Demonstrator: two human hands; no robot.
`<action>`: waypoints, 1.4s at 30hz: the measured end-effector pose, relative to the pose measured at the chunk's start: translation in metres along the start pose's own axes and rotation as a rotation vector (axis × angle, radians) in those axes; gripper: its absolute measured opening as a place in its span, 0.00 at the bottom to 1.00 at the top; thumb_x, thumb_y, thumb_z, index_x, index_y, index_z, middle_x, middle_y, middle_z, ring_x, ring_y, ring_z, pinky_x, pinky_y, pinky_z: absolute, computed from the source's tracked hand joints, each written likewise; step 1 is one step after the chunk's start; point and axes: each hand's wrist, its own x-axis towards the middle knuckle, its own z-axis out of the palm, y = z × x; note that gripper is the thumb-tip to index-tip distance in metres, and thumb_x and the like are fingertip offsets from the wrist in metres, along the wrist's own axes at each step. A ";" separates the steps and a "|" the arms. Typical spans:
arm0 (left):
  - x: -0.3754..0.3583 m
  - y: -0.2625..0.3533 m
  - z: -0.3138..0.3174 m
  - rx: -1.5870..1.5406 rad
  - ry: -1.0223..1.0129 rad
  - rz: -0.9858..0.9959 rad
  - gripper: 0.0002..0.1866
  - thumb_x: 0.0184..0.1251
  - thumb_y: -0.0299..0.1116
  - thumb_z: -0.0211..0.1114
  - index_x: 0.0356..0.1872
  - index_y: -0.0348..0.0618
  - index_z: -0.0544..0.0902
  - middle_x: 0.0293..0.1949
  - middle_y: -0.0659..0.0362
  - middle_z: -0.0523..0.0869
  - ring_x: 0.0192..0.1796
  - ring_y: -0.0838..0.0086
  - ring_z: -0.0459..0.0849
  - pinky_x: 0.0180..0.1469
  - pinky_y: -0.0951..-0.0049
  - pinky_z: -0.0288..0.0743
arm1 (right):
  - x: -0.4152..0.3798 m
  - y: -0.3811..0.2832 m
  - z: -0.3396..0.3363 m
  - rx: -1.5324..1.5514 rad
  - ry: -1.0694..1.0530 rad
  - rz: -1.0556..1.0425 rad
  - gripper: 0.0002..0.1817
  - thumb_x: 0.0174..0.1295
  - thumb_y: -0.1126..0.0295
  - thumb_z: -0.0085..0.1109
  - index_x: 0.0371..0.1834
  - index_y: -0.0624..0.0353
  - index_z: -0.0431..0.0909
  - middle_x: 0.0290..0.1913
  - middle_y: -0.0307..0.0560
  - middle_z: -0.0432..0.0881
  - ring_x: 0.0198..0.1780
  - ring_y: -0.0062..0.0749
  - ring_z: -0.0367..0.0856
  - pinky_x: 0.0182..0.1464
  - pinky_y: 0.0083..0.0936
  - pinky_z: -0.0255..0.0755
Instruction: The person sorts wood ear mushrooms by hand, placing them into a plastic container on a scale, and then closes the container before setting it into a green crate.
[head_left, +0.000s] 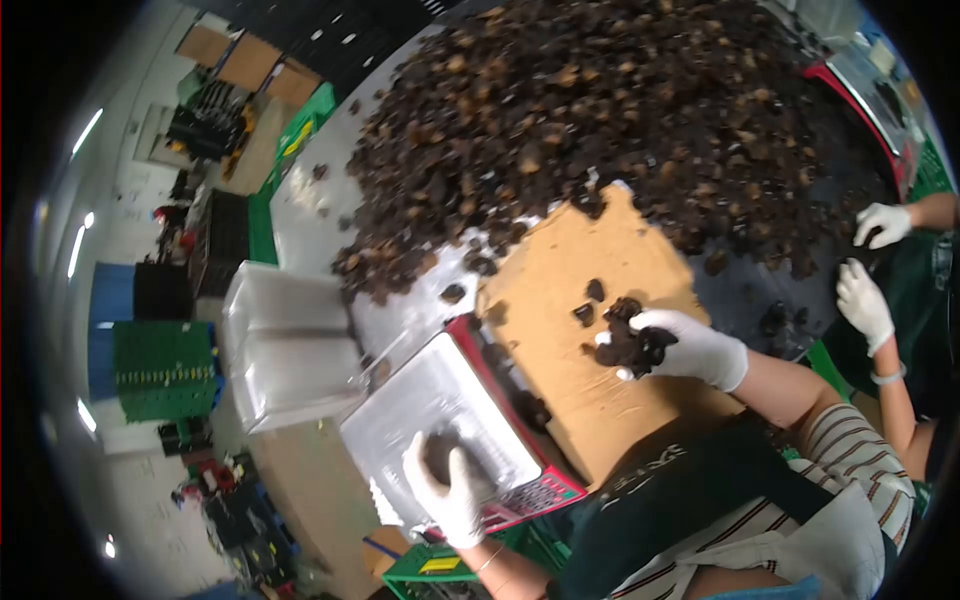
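My right hand, in a white glove, is closed around a clump of dark, curled mushroom pieces above a sheet of brown cardboard. Two loose pieces are close by on the cardboard. At the lower middle, my gloved left hand is over the metal plate of a red-edged weighing scale. Its thumb and fingers are spread, with a dark patch between them that looks like shadow.
A large heap of dark brown mushroom pieces covers the table's far side. Clear plastic bags hang left of the scale. At right are a co-worker's gloved hands and another red-edged scale. A green crate stands below.
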 end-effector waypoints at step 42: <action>-0.018 0.039 0.199 0.174 -0.291 0.545 0.24 0.55 0.18 0.55 0.57 0.34 0.75 0.54 0.36 0.75 0.54 0.44 0.75 0.59 0.53 0.70 | 0.013 0.013 -0.025 -1.819 -0.083 -0.794 0.14 0.56 0.76 0.59 0.46 0.60 0.79 0.43 0.51 0.80 0.46 0.45 0.79 0.52 0.34 0.72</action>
